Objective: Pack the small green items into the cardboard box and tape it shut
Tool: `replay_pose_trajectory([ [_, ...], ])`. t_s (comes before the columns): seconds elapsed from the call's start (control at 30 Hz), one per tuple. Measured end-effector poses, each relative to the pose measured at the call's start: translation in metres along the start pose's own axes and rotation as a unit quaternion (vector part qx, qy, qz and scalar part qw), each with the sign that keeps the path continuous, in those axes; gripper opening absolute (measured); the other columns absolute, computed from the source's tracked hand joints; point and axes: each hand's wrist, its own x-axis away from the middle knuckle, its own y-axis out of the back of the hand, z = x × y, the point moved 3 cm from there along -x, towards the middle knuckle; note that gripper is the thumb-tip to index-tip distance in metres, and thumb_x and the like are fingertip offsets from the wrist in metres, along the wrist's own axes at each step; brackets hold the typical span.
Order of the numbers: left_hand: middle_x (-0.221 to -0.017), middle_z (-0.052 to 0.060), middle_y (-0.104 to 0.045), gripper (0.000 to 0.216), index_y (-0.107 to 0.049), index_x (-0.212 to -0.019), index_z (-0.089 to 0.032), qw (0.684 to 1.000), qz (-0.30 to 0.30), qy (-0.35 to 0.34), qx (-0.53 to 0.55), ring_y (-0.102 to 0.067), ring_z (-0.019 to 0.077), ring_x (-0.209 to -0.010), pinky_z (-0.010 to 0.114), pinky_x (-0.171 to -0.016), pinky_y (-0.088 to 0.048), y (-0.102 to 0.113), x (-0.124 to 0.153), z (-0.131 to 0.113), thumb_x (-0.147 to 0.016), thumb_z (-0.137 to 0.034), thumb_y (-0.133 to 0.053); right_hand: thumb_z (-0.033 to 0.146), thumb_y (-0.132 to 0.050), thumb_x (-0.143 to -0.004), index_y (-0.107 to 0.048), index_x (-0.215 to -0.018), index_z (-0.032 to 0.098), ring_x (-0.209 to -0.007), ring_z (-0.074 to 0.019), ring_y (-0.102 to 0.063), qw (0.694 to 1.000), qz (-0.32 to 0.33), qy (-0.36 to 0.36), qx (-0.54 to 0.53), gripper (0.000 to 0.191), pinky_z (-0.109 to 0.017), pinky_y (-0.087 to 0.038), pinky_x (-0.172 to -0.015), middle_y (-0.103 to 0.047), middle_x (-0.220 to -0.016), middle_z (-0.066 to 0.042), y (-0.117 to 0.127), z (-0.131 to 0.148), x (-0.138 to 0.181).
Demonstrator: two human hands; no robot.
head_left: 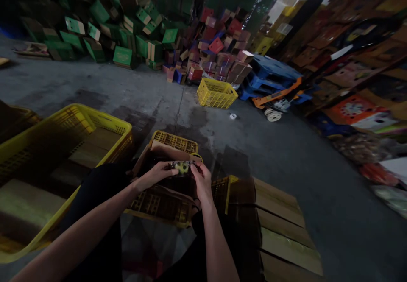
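Between my two hands is a small shiny, clear-wrapped packet [182, 167] with yellow-green and dark patches; its exact kind does not show. My left hand [159, 173] pinches its left end, and my right hand [201, 176] grips its right end with thumb and fingers. Just below the packet stands an open cardboard box [148, 160], its inside too dark to make out. The box rests on a yellow plastic crate [174, 141]. A thin yellow ring [197, 156] shows at the box's far right corner, close behind my right hand.
To the left is a large yellow crate [76, 108] with cardboard inside. Flattened or closed cartons [282, 214] are lined up at my right. Farther off are another yellow crate [218, 93], blue pallets [270, 72], an orange pallet jack [276, 97] and piles of green boxes [124, 56].
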Motion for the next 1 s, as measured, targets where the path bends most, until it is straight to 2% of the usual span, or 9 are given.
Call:
replay_pose_trajectory([
  [0.07, -0.119, 0.011, -0.078, 0.058, -0.075, -0.127, -0.016, 0.999, -0.029, 0.027, 0.026, -0.07, 0.0285, -0.107, 0.034, -0.088, -0.054, 0.002, -0.001, 0.006, -0.086, -0.056, -0.078, 0.059, -0.081, -0.074, -0.075, -0.092, 0.022, -0.082, -0.0235, -0.07, 1.0, -0.008, -0.007, -0.002, 0.041, -0.033, -0.057, -0.073, -0.078, -0.091, -0.004, 0.002, -0.001, 0.001],
  [0.17, -0.117, 0.011, -0.078, 0.059, -0.076, -0.123, -0.017, 0.994, -0.068, 0.042, 0.076, -0.069, 0.0274, -0.108, 0.031, -0.085, -0.054, 0.005, -0.002, 0.011, -0.084, -0.061, -0.077, 0.06, -0.082, -0.072, -0.073, -0.088, 0.022, -0.077, -0.0201, -0.067, 1.0, -0.017, -0.019, -0.008, 0.042, -0.029, -0.054, -0.068, -0.075, -0.084, -0.001, 0.002, -0.001, 0.002],
  [0.37, -0.104, 0.012, -0.079, 0.057, -0.079, -0.11, -0.014, 0.985, -0.093, 0.034, 0.14, -0.07, 0.0246, -0.098, 0.028, -0.078, -0.054, 0.004, -0.003, 0.006, -0.082, -0.063, -0.079, 0.053, -0.086, -0.072, -0.073, -0.088, 0.023, -0.077, -0.0179, -0.067, 0.995, -0.002, -0.048, -0.092, 0.036, -0.028, -0.055, -0.072, -0.073, -0.084, 0.001, -0.005, -0.002, 0.006],
  [0.6, -0.103, 0.011, -0.077, 0.065, -0.074, -0.109, -0.016, 0.969, -0.139, 0.079, 0.189, -0.072, 0.0231, -0.092, 0.029, -0.076, -0.055, 0.01, -0.005, 0.01, -0.073, -0.069, -0.083, 0.049, -0.088, -0.071, -0.072, -0.089, 0.023, -0.081, -0.0178, -0.067, 0.992, -0.012, -0.044, -0.122, 0.035, -0.03, -0.057, -0.076, -0.073, -0.09, 0.0, -0.003, -0.003, 0.004],
  [0.77, -0.116, 0.016, -0.076, 0.073, -0.069, -0.123, -0.016, 0.965, -0.126, 0.12, 0.198, -0.074, 0.0263, -0.098, 0.033, -0.082, -0.055, 0.012, -0.004, 0.009, -0.081, -0.075, -0.072, 0.048, -0.084, -0.074, -0.073, -0.093, 0.023, -0.08, -0.0178, -0.066, 0.998, -0.009, -0.017, -0.066, 0.033, -0.028, -0.053, -0.073, -0.073, -0.09, 0.0, 0.0, -0.005, 0.001],
  [0.87, -0.116, 0.016, -0.077, 0.075, -0.07, -0.124, -0.015, 0.966, -0.115, 0.139, 0.184, -0.074, 0.0262, -0.097, 0.033, -0.082, -0.054, 0.01, -0.002, 0.008, -0.083, -0.078, -0.067, 0.046, -0.081, -0.077, -0.074, -0.094, 0.022, -0.083, -0.0185, -0.065, 0.999, -0.001, -0.001, -0.04, 0.03, -0.028, -0.051, -0.076, -0.073, -0.091, -0.001, 0.0, -0.005, 0.001],
  [1.0, -0.115, 0.012, -0.077, 0.059, -0.074, -0.119, -0.017, 0.981, -0.097, 0.071, 0.155, -0.072, 0.0218, -0.095, 0.028, -0.08, -0.052, 0.007, 0.0, 0.002, -0.078, -0.058, -0.085, 0.045, -0.08, -0.078, -0.073, -0.093, 0.022, -0.086, -0.0194, -0.065, 0.999, 0.0, 0.001, -0.035, 0.028, -0.029, -0.051, -0.078, -0.073, -0.092, -0.001, 0.0, -0.004, 0.001],
])
